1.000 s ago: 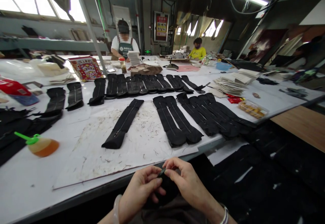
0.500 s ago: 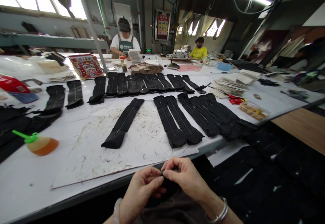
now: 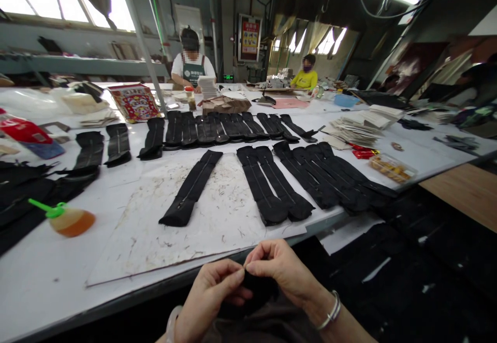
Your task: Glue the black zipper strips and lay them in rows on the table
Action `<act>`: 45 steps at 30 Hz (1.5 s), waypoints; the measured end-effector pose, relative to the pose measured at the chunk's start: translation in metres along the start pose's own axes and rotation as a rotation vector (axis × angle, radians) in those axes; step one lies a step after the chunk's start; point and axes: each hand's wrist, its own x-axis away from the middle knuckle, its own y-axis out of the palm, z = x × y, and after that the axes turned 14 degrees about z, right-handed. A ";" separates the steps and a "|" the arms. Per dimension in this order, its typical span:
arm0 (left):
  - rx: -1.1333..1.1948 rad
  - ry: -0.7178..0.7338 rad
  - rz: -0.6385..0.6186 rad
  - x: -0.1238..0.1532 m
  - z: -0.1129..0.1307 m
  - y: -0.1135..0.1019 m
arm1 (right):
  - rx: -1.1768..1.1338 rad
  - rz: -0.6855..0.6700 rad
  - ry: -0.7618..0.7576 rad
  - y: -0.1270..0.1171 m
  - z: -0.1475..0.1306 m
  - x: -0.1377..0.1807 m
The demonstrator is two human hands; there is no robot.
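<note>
The left hand (image 3: 212,296) and right hand (image 3: 285,273) are both closed in fingertip pinches on a small, crumpled black fabric piece (image 3: 258,287), held just below the desk (image 3: 46,275) edge. Farther out, black zipper strips (image 3: 192,190) lie flat in rows.

The zipper strips (image 3: 193,189) are black, the table (image 3: 46,275) white (bottle (image 3: 72,222) orange).

One left hand (image 3: 212,294), one right hand (image 3: 285,275), one pinched black piece (image 3: 257,287), one orange bottle (image 3: 72,221), two co-workers (image 3: 192,66), fifteen-plus strips (image 3: 192,187) (overlapping)
</note>
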 end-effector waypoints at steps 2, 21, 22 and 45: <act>-0.019 -0.004 0.012 0.000 -0.003 -0.001 | -0.010 0.018 0.010 0.002 0.001 -0.001; 0.005 -0.036 0.114 0.007 0.016 -0.024 | 0.327 0.364 -0.866 0.016 0.054 0.023; -0.004 -0.036 0.113 0.007 0.016 -0.025 | 0.326 0.369 -0.887 0.017 0.055 0.023; -0.284 0.306 0.219 0.008 0.019 -0.026 | 0.292 0.531 -1.057 0.024 0.059 0.018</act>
